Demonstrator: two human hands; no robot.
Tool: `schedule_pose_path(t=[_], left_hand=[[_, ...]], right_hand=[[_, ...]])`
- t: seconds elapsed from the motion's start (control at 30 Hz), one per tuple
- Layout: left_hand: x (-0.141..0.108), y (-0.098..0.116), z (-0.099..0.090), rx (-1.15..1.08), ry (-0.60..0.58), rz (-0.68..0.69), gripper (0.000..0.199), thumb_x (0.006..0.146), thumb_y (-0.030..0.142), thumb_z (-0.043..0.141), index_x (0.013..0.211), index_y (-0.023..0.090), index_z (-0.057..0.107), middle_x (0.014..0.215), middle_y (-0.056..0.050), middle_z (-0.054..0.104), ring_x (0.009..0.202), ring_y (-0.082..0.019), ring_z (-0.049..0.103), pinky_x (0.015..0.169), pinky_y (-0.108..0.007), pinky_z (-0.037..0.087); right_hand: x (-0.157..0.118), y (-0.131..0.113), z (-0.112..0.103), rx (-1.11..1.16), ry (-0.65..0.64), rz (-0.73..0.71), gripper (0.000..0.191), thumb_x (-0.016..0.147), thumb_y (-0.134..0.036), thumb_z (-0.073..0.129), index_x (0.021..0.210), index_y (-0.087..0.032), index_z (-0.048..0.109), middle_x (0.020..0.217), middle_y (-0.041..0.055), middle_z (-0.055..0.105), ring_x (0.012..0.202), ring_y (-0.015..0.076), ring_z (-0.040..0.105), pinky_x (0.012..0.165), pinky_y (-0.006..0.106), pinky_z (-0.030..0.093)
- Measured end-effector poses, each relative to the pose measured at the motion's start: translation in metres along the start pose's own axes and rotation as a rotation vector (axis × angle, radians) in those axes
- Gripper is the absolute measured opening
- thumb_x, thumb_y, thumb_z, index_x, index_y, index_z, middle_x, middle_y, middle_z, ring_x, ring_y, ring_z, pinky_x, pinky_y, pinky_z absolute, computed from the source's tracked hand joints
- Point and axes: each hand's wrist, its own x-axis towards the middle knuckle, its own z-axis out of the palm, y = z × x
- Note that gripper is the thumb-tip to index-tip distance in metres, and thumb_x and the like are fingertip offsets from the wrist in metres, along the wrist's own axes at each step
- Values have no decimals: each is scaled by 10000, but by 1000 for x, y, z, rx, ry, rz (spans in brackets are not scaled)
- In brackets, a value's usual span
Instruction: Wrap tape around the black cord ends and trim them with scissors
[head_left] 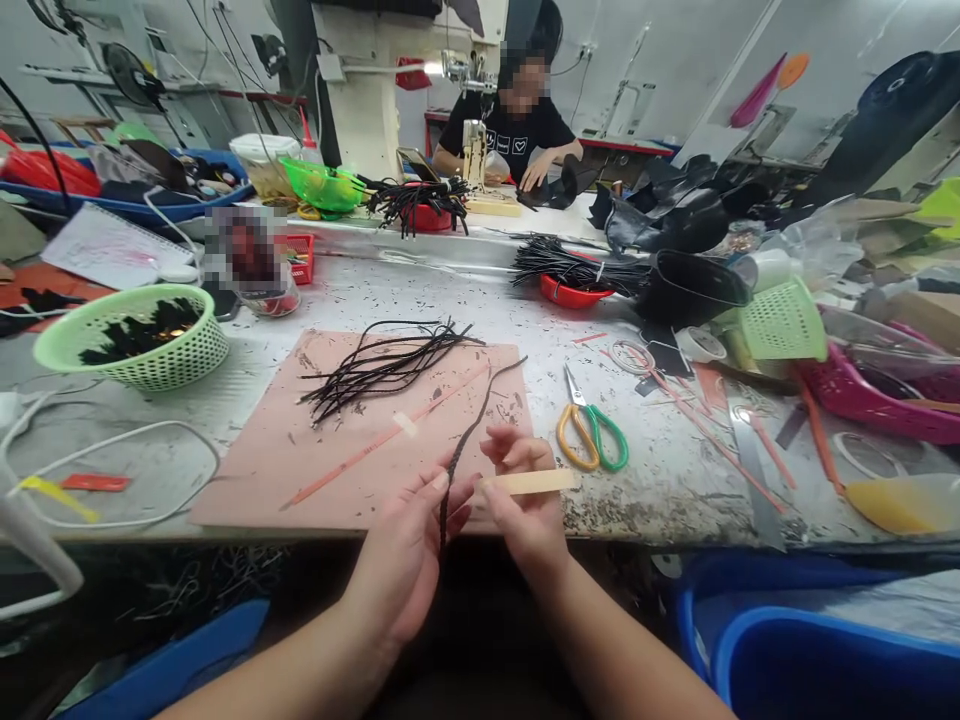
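Between the thumb and fingers of my left hand [420, 510] is a dark braided cord [471, 430], its far end resting on the pink board [255, 480]. Close beside it, my right hand [529, 500] pinches a flat, pale wooden-looking stick [536, 483] that points to the right. More dark cords [382, 370] lie in a loose bunch farther up the board. An orange strip [352, 462] crosses the board diagonally, with a small piece of pale tape [406, 424] on it. Scissors [589, 430] with one yellow and one green handle lie to the right.
On the left stands a green basket [180, 345] of black pieces. Red bowls [574, 292] with cord bundles sit at the back. A metal ruler [754, 490] lies right, near a blue bin [825, 640]. Across the table, a person [517, 130] sits at a sewing machine [474, 155].
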Motion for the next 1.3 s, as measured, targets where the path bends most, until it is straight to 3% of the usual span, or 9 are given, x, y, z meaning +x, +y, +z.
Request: schedule_pose_path(t=[0.13, 0.23, 0.37, 0.5, 0.67, 0.83, 0.93, 1.03, 1.3], left_hand=[[-2, 4, -1, -26, -25, -24, 89, 680, 212, 673, 728, 173, 609, 779, -7, 648, 833, -189, 638, 750, -287, 463], [-4, 7, -2, -24, -39, -41, 124, 686, 208, 668, 797, 173, 623, 837, -24, 673, 869, -184, 632, 793, -284, 451], [-6, 10, -6, 27, -15, -14, 179, 723, 185, 630, 900, 164, 628, 860, -27, 664, 851, -171, 638, 762, -250, 460], [-7, 13, -10, 52, 11, 9, 154, 745, 180, 601, 894, 154, 629, 824, -15, 631, 813, -157, 642, 702, -215, 464], [-3, 11, -11, 38, 6, 7, 78, 737, 220, 621, 803, 178, 630, 918, -24, 623, 855, -167, 627, 727, -241, 468], [-1, 7, -10, 53, -2, 29, 51, 752, 235, 611, 776, 199, 637, 1193, -32, 538, 1157, -215, 468, 786, -258, 447], [-4, 6, -11, 62, -56, 41, 48, 750, 240, 616, 748, 193, 629, 1245, -20, 508, 1157, -213, 454, 807, -261, 429], [-5, 6, -11, 81, -96, 62, 85, 750, 252, 616, 705, 180, 614, 1218, -29, 527, 1106, -209, 481, 819, -268, 419], [-6, 9, -8, 99, -79, 66, 126, 675, 259, 684, 630, 179, 598, 1062, -47, 617, 1001, -208, 545, 860, -289, 410]], right_hand=[[-1, 0, -6, -191, -90, -82, 302, 713, -75, 545, 920, -260, 425, 1060, 32, 456, 998, 163, 483, 886, 384, 417], [1, -2, -11, -346, -174, -163, 297, 742, -80, 539, 955, -261, 437, 999, 35, 480, 941, 166, 511, 802, 352, 465], [10, -8, -21, -650, -232, -170, 277, 722, -232, 649, 956, -229, 499, 833, 23, 540, 697, 148, 517, 590, 281, 466], [18, -19, -25, -893, -211, -130, 330, 636, -393, 726, 843, -182, 579, 700, 26, 571, 616, 162, 517, 549, 299, 442], [12, -41, -17, -696, -359, -57, 84, 774, -151, 562, 783, -201, 629, 685, 14, 631, 622, 132, 572, 567, 248, 459], [7, -50, -4, -356, -97, 187, 57, 659, -157, 656, 651, -202, 622, 576, -24, 606, 519, 102, 538, 474, 206, 434], [7, -41, 7, -35, -49, 371, 82, 623, -182, 687, 636, -200, 608, 566, -37, 601, 489, 84, 530, 450, 190, 437], [7, -30, 15, 155, -51, 442, 166, 622, -170, 703, 748, -216, 604, 611, -50, 610, 515, 73, 541, 475, 182, 462], [8, -29, 18, 174, -29, 427, 208, 600, -180, 717, 715, -202, 546, 620, -47, 605, 488, 76, 546, 454, 195, 480]])
